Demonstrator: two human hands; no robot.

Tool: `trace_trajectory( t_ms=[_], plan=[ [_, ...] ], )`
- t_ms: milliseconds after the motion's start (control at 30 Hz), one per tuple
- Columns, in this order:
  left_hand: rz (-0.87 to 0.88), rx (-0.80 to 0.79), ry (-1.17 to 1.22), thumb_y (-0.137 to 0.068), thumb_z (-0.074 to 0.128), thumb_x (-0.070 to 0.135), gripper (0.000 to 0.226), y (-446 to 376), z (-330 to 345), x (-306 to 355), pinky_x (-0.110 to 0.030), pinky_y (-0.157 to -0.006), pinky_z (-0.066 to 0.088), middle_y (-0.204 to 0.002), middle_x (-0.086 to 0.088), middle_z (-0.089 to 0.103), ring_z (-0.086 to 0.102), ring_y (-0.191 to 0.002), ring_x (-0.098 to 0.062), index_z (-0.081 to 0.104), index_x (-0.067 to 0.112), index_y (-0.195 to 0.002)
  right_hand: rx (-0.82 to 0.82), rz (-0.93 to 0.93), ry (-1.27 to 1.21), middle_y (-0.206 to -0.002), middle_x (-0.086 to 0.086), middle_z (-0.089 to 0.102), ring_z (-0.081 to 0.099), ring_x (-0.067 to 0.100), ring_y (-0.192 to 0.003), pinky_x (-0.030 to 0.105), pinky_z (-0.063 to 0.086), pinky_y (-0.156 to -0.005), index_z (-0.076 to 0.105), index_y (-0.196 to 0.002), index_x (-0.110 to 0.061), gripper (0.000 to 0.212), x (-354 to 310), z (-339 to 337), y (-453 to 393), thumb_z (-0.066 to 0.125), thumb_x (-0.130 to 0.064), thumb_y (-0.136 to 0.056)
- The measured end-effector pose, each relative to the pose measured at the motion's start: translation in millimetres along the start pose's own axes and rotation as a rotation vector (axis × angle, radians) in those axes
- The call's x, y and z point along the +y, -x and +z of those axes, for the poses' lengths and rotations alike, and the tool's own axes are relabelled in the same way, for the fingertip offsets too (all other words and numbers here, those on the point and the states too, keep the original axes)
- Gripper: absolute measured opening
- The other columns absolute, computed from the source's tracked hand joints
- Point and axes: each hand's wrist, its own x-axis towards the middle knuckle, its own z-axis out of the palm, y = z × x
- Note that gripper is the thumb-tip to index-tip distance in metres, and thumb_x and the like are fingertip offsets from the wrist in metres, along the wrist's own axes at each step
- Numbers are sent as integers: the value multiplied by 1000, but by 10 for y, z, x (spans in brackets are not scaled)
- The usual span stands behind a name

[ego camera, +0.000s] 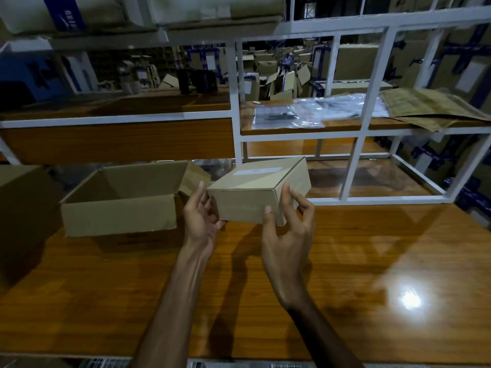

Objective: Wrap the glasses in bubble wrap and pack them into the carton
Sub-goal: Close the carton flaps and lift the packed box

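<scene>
A small closed box is held above the table between both hands: the left hand grips its left end, the right hand its near right corner. An open carton stands just left.
</scene>
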Motion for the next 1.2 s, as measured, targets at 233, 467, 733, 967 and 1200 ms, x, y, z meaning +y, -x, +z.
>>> trace_trajectory(
  t_ms=[233, 467, 733, 967, 1200],
  plan=[
    [41, -56, -12, -95, 52, 58, 58, 134, 73, 25, -43, -84, 52, -132, -5, 69, 61, -126, -33, 62, 23, -141, -1, 123, -197, -140, -3, 45, 51, 4, -123, 16, 60, -82, 48, -152, -36, 58, 122, -117, -360, 68, -23, -100],
    [175, -234, -199, -93, 46, 56, 53, 370, 222, -7, -41, -93, 48, -132, 19, 67, 59, -125, -4, 61, 41, -141, 4, 366, -458, -122, 2, 67, 68, 17, -110, 44, 65, -82, 59, -141, -29, 40, 379, -309, -607, 61, -30, -102],
    [181, -335, -389, -89, 47, 56, 71, 648, 369, -245, -34, -110, 47, -159, 9, 47, 48, -140, -8, 44, 34, -155, 33, 484, -522, -117, 4, 71, 68, 21, -109, 28, 57, -65, 64, -133, -18, 33, 840, -361, -597, 52, -31, -104],
    [117, -328, -322, -99, 55, 46, 59, 405, 235, -434, -20, -87, 58, -144, 4, 61, 65, -116, 3, 47, 25, -154, 24, 499, -479, -121, 3, 70, 67, 24, -113, 46, 58, -81, 61, -136, -21, 37, 1094, -295, -509, 56, -35, -102],
    [61, -143, -304, -107, 46, 40, 34, 81, 44, -781, -11, -66, 54, -106, 15, 78, 71, -93, 5, 70, 29, -128, -8, 623, -303, -118, -4, 57, 64, 24, -108, 50, 60, -85, 44, -134, -28, 69, 1322, -23, -187, 59, -70, -81]
  ],
)
